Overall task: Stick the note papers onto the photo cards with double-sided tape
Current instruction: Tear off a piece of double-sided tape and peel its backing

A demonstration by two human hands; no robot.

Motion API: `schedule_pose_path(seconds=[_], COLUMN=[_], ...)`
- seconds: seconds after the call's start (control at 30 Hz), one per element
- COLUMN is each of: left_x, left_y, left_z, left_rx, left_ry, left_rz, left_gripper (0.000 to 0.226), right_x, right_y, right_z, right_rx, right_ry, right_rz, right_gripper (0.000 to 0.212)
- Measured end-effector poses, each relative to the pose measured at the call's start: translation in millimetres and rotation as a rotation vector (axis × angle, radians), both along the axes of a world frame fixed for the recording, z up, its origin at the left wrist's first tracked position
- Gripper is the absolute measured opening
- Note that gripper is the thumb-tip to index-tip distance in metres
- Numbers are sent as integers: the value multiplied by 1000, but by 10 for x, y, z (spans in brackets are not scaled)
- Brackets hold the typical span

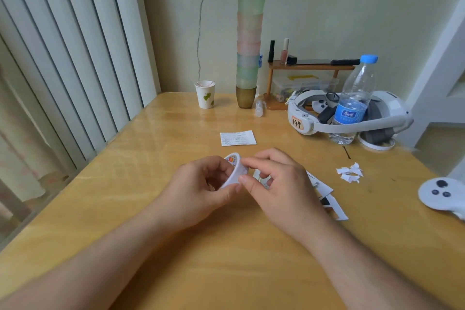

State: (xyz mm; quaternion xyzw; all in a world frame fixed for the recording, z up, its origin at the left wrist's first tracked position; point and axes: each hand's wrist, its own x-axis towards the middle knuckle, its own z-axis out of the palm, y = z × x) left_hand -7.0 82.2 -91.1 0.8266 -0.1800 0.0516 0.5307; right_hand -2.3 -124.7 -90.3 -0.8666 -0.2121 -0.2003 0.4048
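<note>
Tape roll (234,171) gripped in left hand (201,189); right hand (274,181) fingers pinching its edge; headset label "149" (297,123).

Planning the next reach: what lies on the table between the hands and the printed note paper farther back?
Head view: bare tabletop only, between the tape roll both hands hold and the note paper.

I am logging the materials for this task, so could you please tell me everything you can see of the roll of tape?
The roll of tape is a white ring with a colourful printed label on its side. It is held above the wooden table, tilted. The left hand grips it, and the right hand pinches at its rim with thumb and forefinger. Whether a strip is already peeled cannot be told.
</note>
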Motion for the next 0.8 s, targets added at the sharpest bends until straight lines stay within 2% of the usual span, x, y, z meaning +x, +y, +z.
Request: schedule_pose_path(seconds=[0.37, 0.6, 0.8], left_x=[-29, -71, -75], left_y=[-3, -19, -36], left_z=[24, 76, 92], left_rx=[73, 20, 46], left_ry=[-34, -120, -197], left_rz=[26, 78, 117], left_gripper=[8, 17, 8], right_x=[26, -13, -51], right_y=[15, 28, 63], right_z=[-18, 3, 35], right_rx=[98, 76, 51], right_ry=[21, -124, -191], right_rz=[30, 47, 9], right_gripper=[13, 12, 12])
